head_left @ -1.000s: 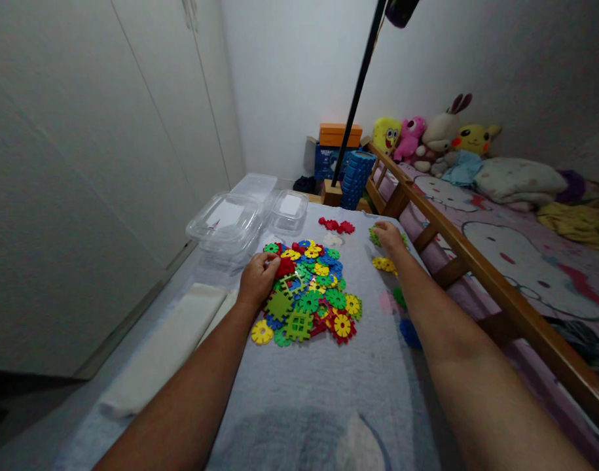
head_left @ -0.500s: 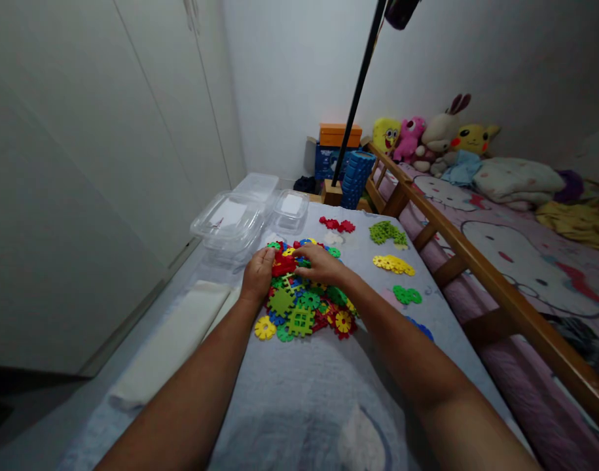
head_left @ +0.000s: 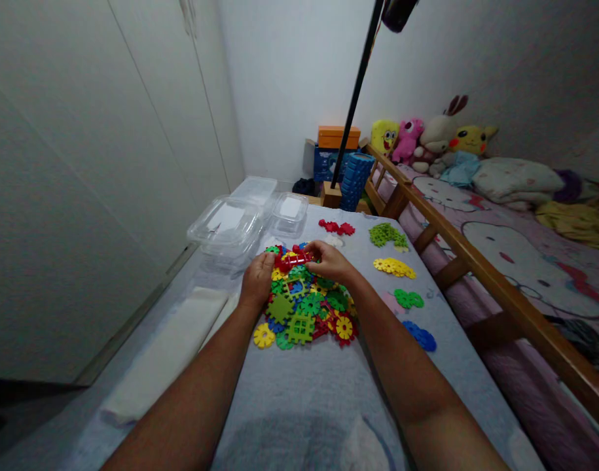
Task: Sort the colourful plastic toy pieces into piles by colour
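Observation:
A heap of plastic building pieces [head_left: 311, 304], flower discs and notched squares in red, yellow, green and blue, lies on the cloth-covered surface. Over its far side, a glossy red building piece [head_left: 296, 260] spans the gap between my hands. My left hand [head_left: 258, 280] is closed at the left end of the red piece, its fingertips partly hidden. At the other end, my right hand [head_left: 330, 263] pinches it between thumb and fingers.
Sorted groups run down the right: red pieces [head_left: 337, 227], light green pieces [head_left: 386, 234], yellow discs [head_left: 395, 267], green discs [head_left: 408, 299], blue discs [head_left: 419, 335]. Clear lidded containers [head_left: 225, 226] and a folded white cloth [head_left: 166, 353] lie left. A wooden bed rail [head_left: 446, 229] borders the right.
My right hand has shifted slightly right and closed on the red piece, which now shows stretched between both hands. The view has tilted slightly, revealing more of the blue discs.

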{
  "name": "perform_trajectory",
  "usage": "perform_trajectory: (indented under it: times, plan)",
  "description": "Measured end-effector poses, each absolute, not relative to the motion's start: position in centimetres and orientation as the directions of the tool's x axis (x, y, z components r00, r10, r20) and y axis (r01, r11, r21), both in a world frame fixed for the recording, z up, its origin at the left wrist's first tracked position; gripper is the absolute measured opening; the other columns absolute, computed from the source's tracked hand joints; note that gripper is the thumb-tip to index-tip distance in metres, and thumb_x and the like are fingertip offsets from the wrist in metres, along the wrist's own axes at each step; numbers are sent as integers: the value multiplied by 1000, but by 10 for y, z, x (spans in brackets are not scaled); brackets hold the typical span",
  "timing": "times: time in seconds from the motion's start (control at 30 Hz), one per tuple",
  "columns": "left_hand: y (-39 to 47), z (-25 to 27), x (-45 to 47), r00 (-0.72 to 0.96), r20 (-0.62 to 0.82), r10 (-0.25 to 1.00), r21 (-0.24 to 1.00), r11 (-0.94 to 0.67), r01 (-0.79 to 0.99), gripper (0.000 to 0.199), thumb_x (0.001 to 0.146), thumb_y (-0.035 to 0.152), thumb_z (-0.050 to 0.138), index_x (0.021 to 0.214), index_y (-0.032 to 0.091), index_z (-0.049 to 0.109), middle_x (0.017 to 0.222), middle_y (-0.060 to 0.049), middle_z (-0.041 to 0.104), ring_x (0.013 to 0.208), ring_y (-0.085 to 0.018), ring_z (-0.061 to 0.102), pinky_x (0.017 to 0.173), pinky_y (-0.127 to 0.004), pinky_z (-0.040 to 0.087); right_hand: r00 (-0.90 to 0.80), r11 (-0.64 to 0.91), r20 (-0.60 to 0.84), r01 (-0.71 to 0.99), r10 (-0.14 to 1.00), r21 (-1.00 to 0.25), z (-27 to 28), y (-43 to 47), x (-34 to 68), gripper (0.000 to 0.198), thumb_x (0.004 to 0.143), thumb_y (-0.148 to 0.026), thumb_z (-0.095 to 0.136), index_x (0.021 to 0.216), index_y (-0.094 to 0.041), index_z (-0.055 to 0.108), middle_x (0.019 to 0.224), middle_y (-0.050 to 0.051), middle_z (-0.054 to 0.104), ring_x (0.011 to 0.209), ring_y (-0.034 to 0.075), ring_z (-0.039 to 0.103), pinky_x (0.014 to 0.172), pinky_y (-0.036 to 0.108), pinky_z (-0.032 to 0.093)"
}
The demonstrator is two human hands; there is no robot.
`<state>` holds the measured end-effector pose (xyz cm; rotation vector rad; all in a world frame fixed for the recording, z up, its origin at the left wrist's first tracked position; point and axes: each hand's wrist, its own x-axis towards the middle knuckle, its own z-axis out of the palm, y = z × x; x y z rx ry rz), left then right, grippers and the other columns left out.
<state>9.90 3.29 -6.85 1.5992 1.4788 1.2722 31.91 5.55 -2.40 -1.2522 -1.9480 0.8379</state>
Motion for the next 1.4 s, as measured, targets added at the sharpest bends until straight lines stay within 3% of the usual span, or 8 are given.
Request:
perform_trajectory:
  times: [0.13,0.23,0.43,0.57,0.8,1.0,1.2,1.4]
  plan:
    - [31,-64,100,-93,249,964,889,-189,418,58,96,64,35,94,19,70,97,-10,73,91,-26,66,84,-37,50,2,206,233,460,973,-864,-30,75,352,34,64,-30,70,96,-20,60,79,-4,58,73,16,54,71,29,44]
    - [30,-61,101,-96,248,964,882,-184,435,56,95,62,35,93,19,70,95,-10,73,92,-26,66,86,-38,49,245,113,271,512,931,-851,-40,92,375,34,61,-30,69,92,-20,58,84,-1,60,78,18,57,74,31,46]
    - [31,-62,101,-90,235,968,890,-177,420,51,94,60,39,92,19,70,96,-9,73,96,-27,66,88,-38,49,439,-56,293,627,849,-777,-69,120,396,30,61,-26,69,88,-22,57,87,2,64,86,22,58,83,35,47]
    - [33,-64,100,-78,231,970,890,-178,420,49,93,58,42,94,19,71,99,-9,73,97,-26,66,90,-37,48,465,-93,318,670,826,-736,-81,130,398,28,64,-21,64,91,-21,60,93,5,67,91,23,58,88,35,47]
    - [33,-66,100,-73,228,971,883,-175,436,45,92,55,45,97,19,71,100,-9,72,99,-26,65,92,-37,47,439,-145,331,756,835,-638,-84,129,396,7,73,-23,63,79,-22,63,90,6,62,92,23,57,88,33,46]
    - [34,-69,100,-62,228,972,886,-181,427,44,92,55,46,97,20,71,101,-8,73,98,-26,66,91,-38,48,419,-134,328,764,847,-631,-86,130,398,18,77,-23,61,90,-22,73,101,8,65,98,24,60,93,35,47]
    - [33,-68,100,-70,225,972,884,-174,433,43,92,55,47,96,20,71,101,-8,73,99,-26,66,92,-38,48,292,21,383,772,877,-636,-92,134,401,34,77,-21,57,106,-22,76,116,9,71,113,26,61,107,40,43]
    - [33,-67,100,-87,226,970,896,-173,409,42,91,55,49,94,20,71,97,-7,73,96,-25,66,90,-36,48,283,77,309,611,908,-788,-90,127,409,36,69,-30,61,101,-21,74,107,7,73,95,24,64,96,40,51]
